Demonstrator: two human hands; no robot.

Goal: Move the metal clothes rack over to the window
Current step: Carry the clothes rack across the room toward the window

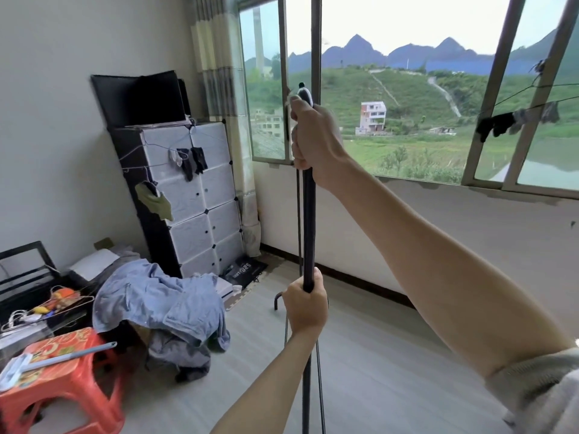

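Observation:
The metal clothes rack shows as a dark upright pole in the middle of the view, with thinner rods beside it and a curved foot on the floor. My right hand grips the pole near its top, just under a black-and-white cap. My left hand is wrapped around the pole lower down. The window fills the wall straight ahead, a short way beyond the rack.
A black-and-white cube cabinet stands in the left corner with socks hung on it. A pile of blue clothes and a red stool with a scraper lie at left. Pale bare floor stretches to the wall under the window.

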